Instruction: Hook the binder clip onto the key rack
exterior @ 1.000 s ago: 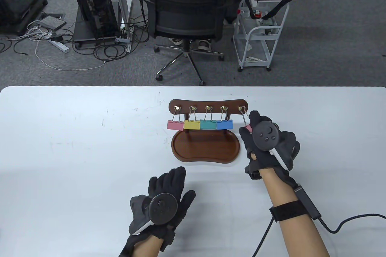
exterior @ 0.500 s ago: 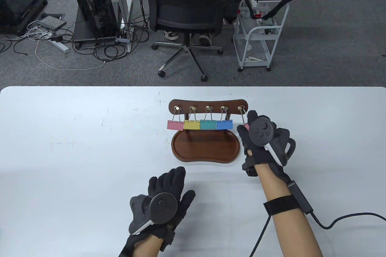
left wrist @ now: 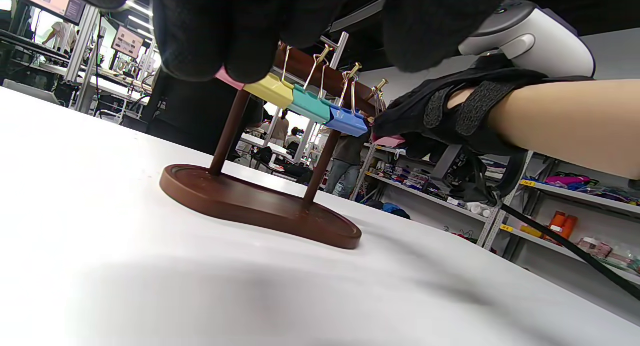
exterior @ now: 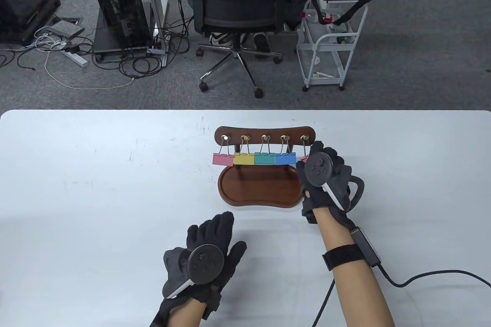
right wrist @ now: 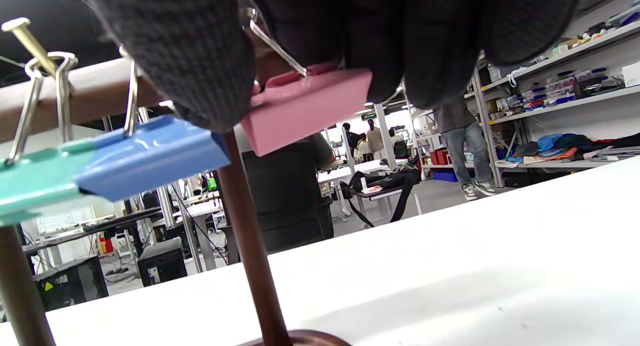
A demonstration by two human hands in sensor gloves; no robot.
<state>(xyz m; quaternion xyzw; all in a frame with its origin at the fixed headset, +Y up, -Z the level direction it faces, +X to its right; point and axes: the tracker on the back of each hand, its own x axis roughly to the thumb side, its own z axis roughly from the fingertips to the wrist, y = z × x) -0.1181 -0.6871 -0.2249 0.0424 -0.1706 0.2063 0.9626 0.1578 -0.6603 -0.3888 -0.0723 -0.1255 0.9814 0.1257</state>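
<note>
Clip, pink, sits between the fingers of the right hand at the rack's rightmost peg, toward the tabletop's far middle. The right wrist view shows its wire handle running up between the fingertips; whether the loop is already over the peg is probably not decidable, since the glove covers that spot in every view.

To do the step well:
- Keep the pinch on the pink body and let the wire handle stand free above it.
- Bring the loop over the brass tip of the peg, then lower it until the wire carries the weight.
- Steer clear of the blue clip hanging just beside it, so the two bodies do not tangle.
- Loosen the fingers only once the clip hangs on its own, level with the row.
- Avoid pushing sideways on the rack; its base stands loose on the tabletop and could likely slide.

The left hand rests palm down near the tabletop's front edge, fingers spread, holding nothing.

Four pegs already carry a pink, a yellow, a teal and the blue clip. The tabletop is white, matt, with faint scuffs.

Beyond its far edge lies grey carpet with an office chair, a white trolley, a computer tower and loose cables. The wrist views show shelving and people in the background.
</note>
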